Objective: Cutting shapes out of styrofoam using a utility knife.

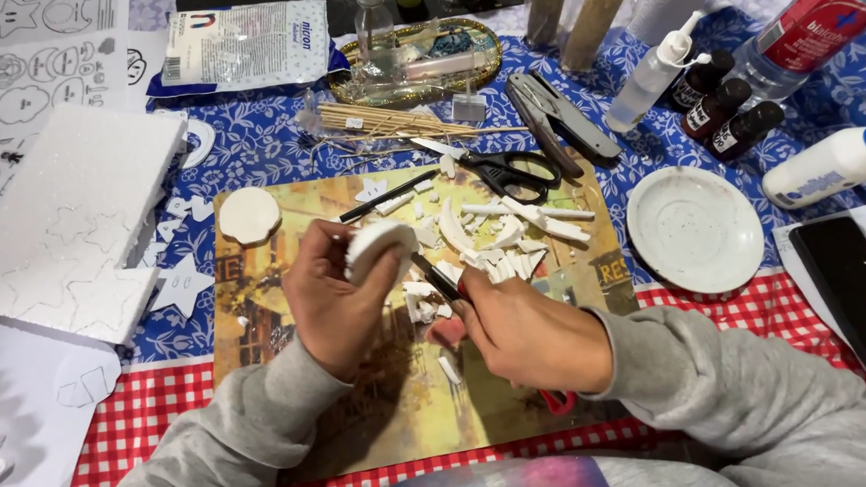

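Cluttered table [247,145]: left hand [331,300] grips a foam disc [378,247] by its edge, right hand [524,333] seemingly clenches a blade [440,278].

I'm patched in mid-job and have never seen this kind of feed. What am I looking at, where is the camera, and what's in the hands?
There is no machine: one camera on a person's head looks down at their two bare hands in grey sleeves. The left hand holds a round white foam piece. The right hand grips a craft knife, its blade at the foam's edge. Below lies a picture board strewn with foam scraps. Around it sit black scissors, a white saucer, a foam slab, wooden skewers and glue bottles.
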